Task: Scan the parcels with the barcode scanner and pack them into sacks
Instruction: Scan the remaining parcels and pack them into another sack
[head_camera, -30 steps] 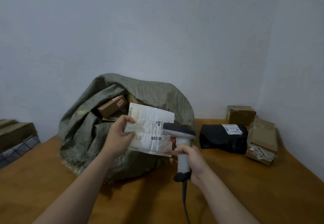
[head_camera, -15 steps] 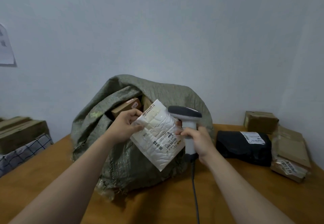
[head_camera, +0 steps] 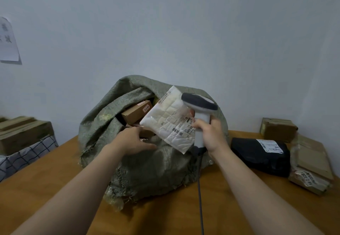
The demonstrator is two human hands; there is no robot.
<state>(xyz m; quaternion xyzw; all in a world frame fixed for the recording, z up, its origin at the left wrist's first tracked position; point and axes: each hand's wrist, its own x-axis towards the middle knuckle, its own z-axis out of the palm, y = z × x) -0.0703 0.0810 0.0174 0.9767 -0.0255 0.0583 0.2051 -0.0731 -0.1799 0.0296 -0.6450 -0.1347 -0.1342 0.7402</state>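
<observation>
1. The white padded mailer (head_camera: 170,122) looks light, soft and slick; it should bend, not break; best taken by an edge or corner.
2. It hangs tilted over the mouth of the green sack (head_camera: 147,170), above a brown box (head_camera: 137,111) inside; its right edge meets the right hand (head_camera: 208,133), which grips the barcode scanner (head_camera: 199,106) handle and seems to pinch the mailer too.
3. The left hand (head_camera: 133,140) rests on the sack's rim, just below the mailer, apart from it; whether it grips the cloth I cannot tell.
</observation>
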